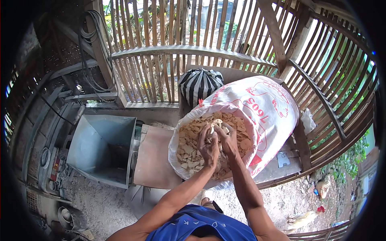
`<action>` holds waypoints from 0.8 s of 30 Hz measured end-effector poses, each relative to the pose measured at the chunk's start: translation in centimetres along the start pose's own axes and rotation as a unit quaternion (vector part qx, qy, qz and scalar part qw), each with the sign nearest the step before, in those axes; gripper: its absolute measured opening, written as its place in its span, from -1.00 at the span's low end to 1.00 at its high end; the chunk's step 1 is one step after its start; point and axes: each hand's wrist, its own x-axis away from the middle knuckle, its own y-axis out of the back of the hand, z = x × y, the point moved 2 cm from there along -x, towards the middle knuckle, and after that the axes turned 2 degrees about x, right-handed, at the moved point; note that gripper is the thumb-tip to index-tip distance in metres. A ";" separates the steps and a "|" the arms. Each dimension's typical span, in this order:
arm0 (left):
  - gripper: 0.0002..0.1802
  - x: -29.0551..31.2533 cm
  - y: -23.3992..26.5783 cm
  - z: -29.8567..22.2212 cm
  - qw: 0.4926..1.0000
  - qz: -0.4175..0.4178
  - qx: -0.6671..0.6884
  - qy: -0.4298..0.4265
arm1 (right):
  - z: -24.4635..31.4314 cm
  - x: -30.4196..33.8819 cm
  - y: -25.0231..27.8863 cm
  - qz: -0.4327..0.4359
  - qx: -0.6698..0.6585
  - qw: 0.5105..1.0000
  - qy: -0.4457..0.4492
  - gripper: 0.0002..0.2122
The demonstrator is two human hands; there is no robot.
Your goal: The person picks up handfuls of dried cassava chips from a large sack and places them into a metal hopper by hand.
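A big white sack [273,108] with red print lies tilted with its mouth toward me, full of pale, dry, broken chips [191,154] that look like dried root slices. Inside its mouth, my left hand [209,149] and my right hand [228,140] are cupped close together. Between them they hold a small heap of the chips, some showing above the fingertips. My fingers curl around the heap, and part of it is hidden behind them.
Left of the sack stands a metal hopper [100,132], with a flat brown board [155,158] between them. A black-and-white striped bundle [200,85] sits behind. Slatted wooden walls [161,72] enclose the space. A chicken [303,220] walks on the ground at lower right.
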 end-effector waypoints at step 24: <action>-0.65 -20.6 17.9 -24.7 0.945 -0.095 -0.120 -0.290 | 20.9 1.7 -27.3 0.236 -0.278 0.911 0.191 -0.66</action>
